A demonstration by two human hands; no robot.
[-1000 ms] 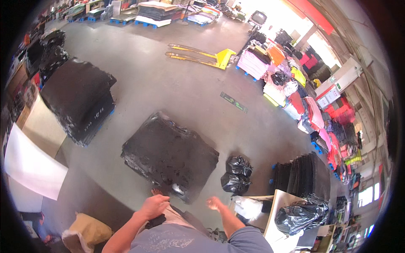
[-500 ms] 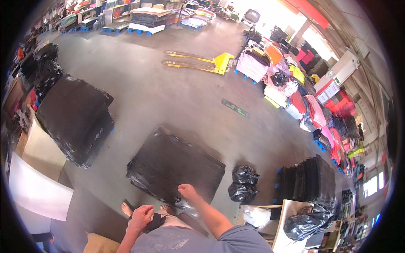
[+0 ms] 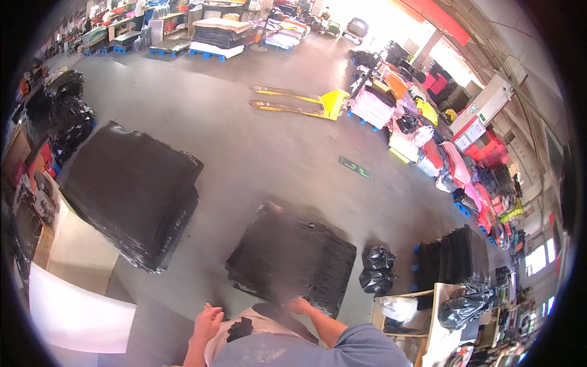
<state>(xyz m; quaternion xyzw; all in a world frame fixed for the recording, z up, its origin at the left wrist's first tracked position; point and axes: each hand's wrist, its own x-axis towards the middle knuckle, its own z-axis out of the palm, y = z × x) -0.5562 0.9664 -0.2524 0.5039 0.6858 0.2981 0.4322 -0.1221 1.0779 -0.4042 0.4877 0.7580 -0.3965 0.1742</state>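
My left hand point(image 3: 208, 321) grips the left edge of a pale pinkish sheet point(image 3: 257, 318) with a black patch, held close to my chest at the bottom of the view. At the sheet's upper right corner my right hand point(image 3: 299, 304) has its fingers curled on it. That corner sits at the near edge of a low stack of black sheets point(image 3: 293, 257) on the floor. The grip is slightly blurred. My grey sleeve point(image 3: 354, 348) hides the lower part of the sheet.
A bigger black stack point(image 3: 131, 189) lies to the left, with a white board point(image 3: 76, 315) below it. Two black bags point(image 3: 376, 269), upright black sheets point(image 3: 455, 257) and a wooden table point(image 3: 428, 312) are on the right. A yellow pallet jack point(image 3: 306, 104) stands farther off.
My right hand has drawn back from the top of the black stack to its near edge. A pale sheet now hangs between both hands. The view has tilted up.
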